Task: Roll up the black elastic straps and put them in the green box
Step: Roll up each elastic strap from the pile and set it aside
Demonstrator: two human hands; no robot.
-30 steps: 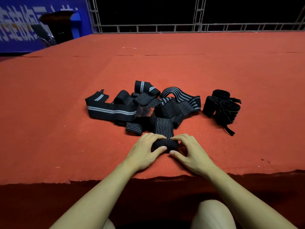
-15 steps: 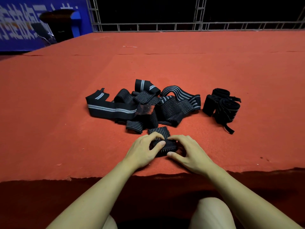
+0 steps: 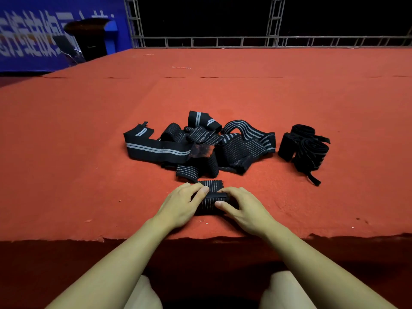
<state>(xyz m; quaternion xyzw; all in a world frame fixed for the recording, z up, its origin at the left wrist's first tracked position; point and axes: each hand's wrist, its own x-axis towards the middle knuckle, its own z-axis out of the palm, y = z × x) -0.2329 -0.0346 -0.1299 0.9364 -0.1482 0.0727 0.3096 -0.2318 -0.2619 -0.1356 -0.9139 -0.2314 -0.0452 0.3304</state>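
Though blurred, white banner characters

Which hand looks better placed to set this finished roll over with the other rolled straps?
Probably the right hand: it already grips the roll, and the rolled straps lie on its side of the red carpet. The left hand would have to cross over.

Left hand and right hand cover both ends of the roll; its end faces are hidden. Fingertips of both hands are tucked behind it. Beyond the hands, the pile overlaps itself; strap count cannot be told. Far left of the hands, banner lettering is blurred and cut by the edge. Both forearms run off the bottom edge.
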